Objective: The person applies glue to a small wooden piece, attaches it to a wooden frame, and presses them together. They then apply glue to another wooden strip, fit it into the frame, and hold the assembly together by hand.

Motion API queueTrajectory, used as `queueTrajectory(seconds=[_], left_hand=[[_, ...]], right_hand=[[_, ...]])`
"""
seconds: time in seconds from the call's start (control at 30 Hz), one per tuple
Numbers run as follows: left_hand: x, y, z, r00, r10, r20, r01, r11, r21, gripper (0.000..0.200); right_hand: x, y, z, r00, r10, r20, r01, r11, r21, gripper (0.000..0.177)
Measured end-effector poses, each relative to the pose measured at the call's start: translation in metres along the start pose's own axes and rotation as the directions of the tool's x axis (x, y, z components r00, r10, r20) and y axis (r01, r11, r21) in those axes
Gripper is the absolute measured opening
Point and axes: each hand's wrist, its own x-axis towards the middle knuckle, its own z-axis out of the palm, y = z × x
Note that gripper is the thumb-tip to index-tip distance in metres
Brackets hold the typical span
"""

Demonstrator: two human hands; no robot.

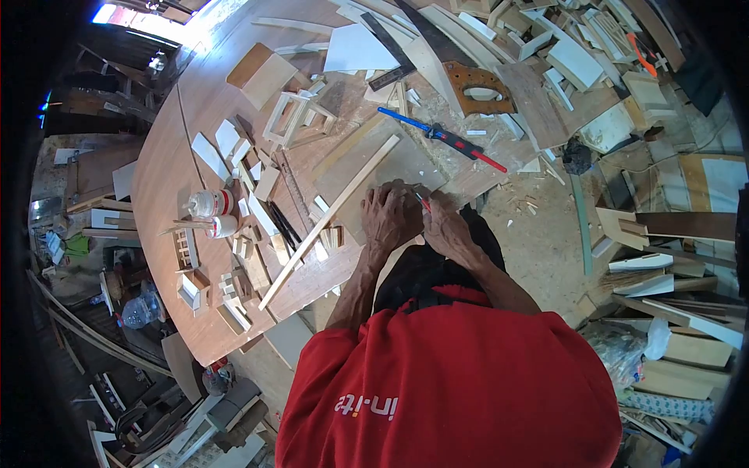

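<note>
My left hand point(390, 214) rests palm down near the table edge, its fingers bent close together over a flat board point(343, 164). What lies under those fingers is hidden. Right beside it, my right hand point(449, 230) is closed round a slim red tool point(425, 204) with a grey tip, pointing at the left fingertips; its exact kind is too small to tell. A long wooden strip point(331, 220) lies slantwise to the left of my left hand. Beyond both hands rests a long blue, black and red tool point(445, 139).
A handsaw point(480, 90) and a dark try square point(390, 47) lie at the back of the wooden table point(160, 171). Glue bottles point(211, 204), small wood blocks point(267, 183) and a little wooden frame point(296, 118) are at left. Timber offcuts point(671, 281) are piled at right.
</note>
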Motion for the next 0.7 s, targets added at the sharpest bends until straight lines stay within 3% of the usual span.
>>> queueTrajectory(seconds=[0.03, 0.1, 0.23, 0.33, 0.43, 0.5, 0.63, 0.7], left_hand=[[0.001, 0.000, 0.000, 1.000, 0.006, -0.005, -0.006, 0.999, -0.035, 0.019], [0.001, -0.002, -0.001, 1.000, 0.012, -0.010, -0.013, 0.998, -0.069, 0.017], [0.002, -0.005, -0.002, 0.999, 0.038, -0.014, -0.039, 0.991, -0.128, 0.017], [0.006, -0.002, -0.006, 0.999, 0.036, -0.019, -0.038, 0.986, -0.161, 0.016], [0.007, -0.002, -0.006, 1.000, 0.023, -0.020, -0.026, 0.983, -0.184, 0.016], [0.007, -0.002, -0.005, 0.999, 0.022, -0.027, -0.027, 0.982, -0.187, 0.016], [0.008, 0.000, -0.009, 0.999, 0.034, -0.020, -0.037, 0.982, -0.183, 0.017], [0.008, 0.000, -0.008, 0.999, 0.035, -0.018, -0.037, 0.981, -0.189, 0.017]], right_hand=[[0.000, 0.000, 0.001, 1.000, 0.001, 0.000, -0.001, 1.000, 0.000, 0.023], [0.001, 0.002, 0.004, 0.988, -0.151, 0.033, 0.153, 0.985, -0.080, 0.023], [0.001, 0.005, 0.014, 0.983, -0.175, 0.048, 0.181, 0.967, -0.180, 0.022], [0.001, -0.001, 0.006, 0.978, -0.204, -0.054, 0.191, 0.965, -0.182, 0.021], [0.001, -0.002, 0.007, 0.988, -0.106, -0.109, 0.097, 0.992, -0.079, 0.021], [0.001, 0.000, 0.010, 0.999, 0.034, -0.007, -0.033, 0.998, 0.045, 0.018], [0.002, 0.004, 0.014, 0.998, -0.029, 0.048, 0.027, 0.999, 0.030, 0.023], [0.002, 0.001, 0.009, 0.995, 0.055, 0.081, -0.055, 0.998, 0.001, 0.021]])
